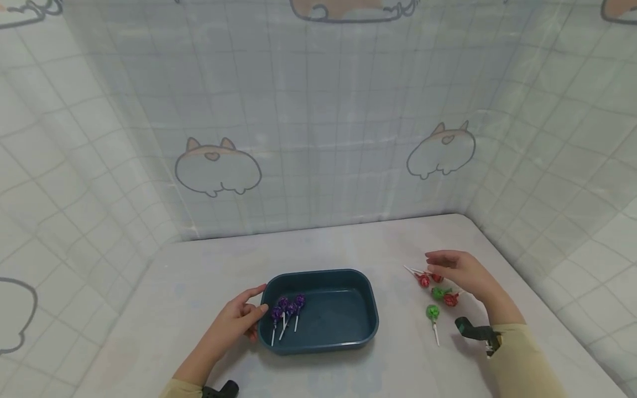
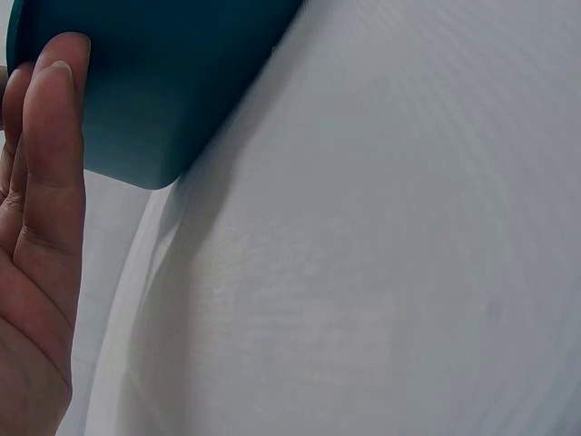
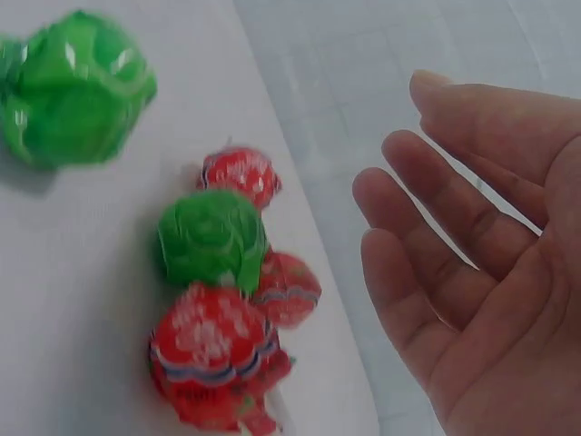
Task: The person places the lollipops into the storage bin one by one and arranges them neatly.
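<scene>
My left hand (image 1: 234, 318) holds the left end of a dark teal tray (image 1: 343, 315), thumb at its rim. In the left wrist view, fingers (image 2: 53, 154) lie against the tray's outer wall (image 2: 145, 127). Several purple-wrapped lollipops (image 1: 300, 300) lie in the tray's left part, sticks toward me. My right hand (image 1: 465, 272) hovers with loosely bent fingers over a small group of red lollipops (image 1: 451, 299) and a green lollipop (image 1: 438, 293). It holds nothing in the right wrist view. Another green lollipop (image 1: 433, 313) lies nearer to me, apart from the group.
The white tabletop (image 1: 214, 265) carries the tray and loose lollipops. Behind it hangs a pale gridded curtain (image 1: 318, 138) with cartoon animal prints, and similar sheets flank both sides. A dark wrist-camera mount (image 1: 478, 331) sticks out from the right sleeve (image 1: 525, 359).
</scene>
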A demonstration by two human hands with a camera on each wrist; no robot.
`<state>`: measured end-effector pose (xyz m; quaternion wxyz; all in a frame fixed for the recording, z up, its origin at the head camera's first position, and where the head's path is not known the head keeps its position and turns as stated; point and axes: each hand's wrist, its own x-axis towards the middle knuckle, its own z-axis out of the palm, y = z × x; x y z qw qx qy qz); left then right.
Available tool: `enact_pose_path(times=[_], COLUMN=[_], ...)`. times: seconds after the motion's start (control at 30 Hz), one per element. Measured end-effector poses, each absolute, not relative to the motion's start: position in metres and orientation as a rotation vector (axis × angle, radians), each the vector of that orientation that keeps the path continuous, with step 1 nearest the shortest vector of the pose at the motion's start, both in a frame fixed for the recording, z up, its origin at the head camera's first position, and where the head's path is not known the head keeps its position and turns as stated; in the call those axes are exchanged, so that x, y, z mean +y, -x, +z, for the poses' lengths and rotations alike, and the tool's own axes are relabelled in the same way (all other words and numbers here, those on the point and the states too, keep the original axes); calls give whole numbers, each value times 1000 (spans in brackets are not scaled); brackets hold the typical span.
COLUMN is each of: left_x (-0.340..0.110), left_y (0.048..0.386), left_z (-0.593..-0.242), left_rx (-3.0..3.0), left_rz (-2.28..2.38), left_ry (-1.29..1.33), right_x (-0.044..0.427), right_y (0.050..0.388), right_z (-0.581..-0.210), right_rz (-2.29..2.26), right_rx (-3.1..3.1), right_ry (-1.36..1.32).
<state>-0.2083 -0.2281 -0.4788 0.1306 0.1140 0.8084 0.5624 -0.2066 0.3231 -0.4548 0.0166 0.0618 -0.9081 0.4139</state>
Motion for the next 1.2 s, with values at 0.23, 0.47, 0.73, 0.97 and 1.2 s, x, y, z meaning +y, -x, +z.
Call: enact_pose_path(times=[0.23, 0.47, 0.73, 0.97, 1.2], left_x=[-227, -227, -228, -228, -229], left_y=[210, 210, 208, 208, 208], left_z=[-479, -478, -478, -478, -478], left_rx=[2347, 2342, 2329, 2336, 2339], left_rz=[1637, 1640, 1653, 1644, 1644], left_ry=[-342, -347, -342, -342, -348], right_x=[339, 344, 343, 340, 341], right_y=[207, 209, 215, 215, 215], right_z=[-461, -470, -480, -484, -479], right_rz=[1241, 1220, 1110, 973, 933], right_rx=[-2816, -2912, -2988, -3016, -2996], right_ry=[-156, -13, -79, -90, 4])
